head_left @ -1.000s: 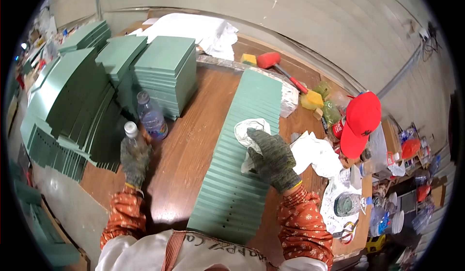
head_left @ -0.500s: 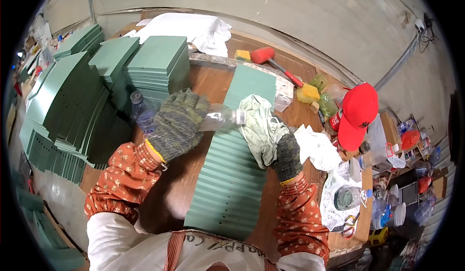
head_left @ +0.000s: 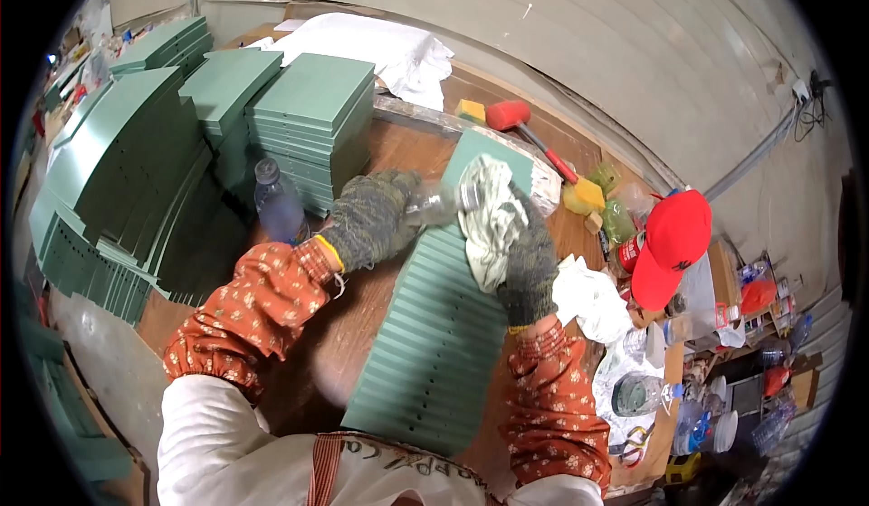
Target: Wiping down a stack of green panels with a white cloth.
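Holding a clear plastic bottle (head_left: 436,205) on its side, the left hand (head_left: 371,219) has a closed grip around the bottle's body. The bottle is up in the air above the green ridged panel (head_left: 434,343), with its neck pointing toward the right hand (head_left: 525,257). The right hand has a closed grip on a white rag (head_left: 489,221), and the rag is bunched up right at the mouth of the bottle, touching it. Both hands wear thick grey knit gloves, and both arms have orange flowered sleeves.

The green ridged panel lies flat on the brown wooden counter (head_left: 398,157), running from the person's body away toward the wall. A second bottle (head_left: 276,203), bluish with a dark cap, stands upright on the counter to the left, just beside a tall stack of green boards (head_left: 312,121). More green boards (head_left: 118,171) lean and pile up farther left. A red mallet (head_left: 511,117) lies near the far end of the panel, next to a yellow sponge (head_left: 469,110). A red cap (head_left: 670,243) sits to the right, well apart from the hands. A crumpled white cloth (head_left: 593,298) lies just right of the panel, near the right wrist.
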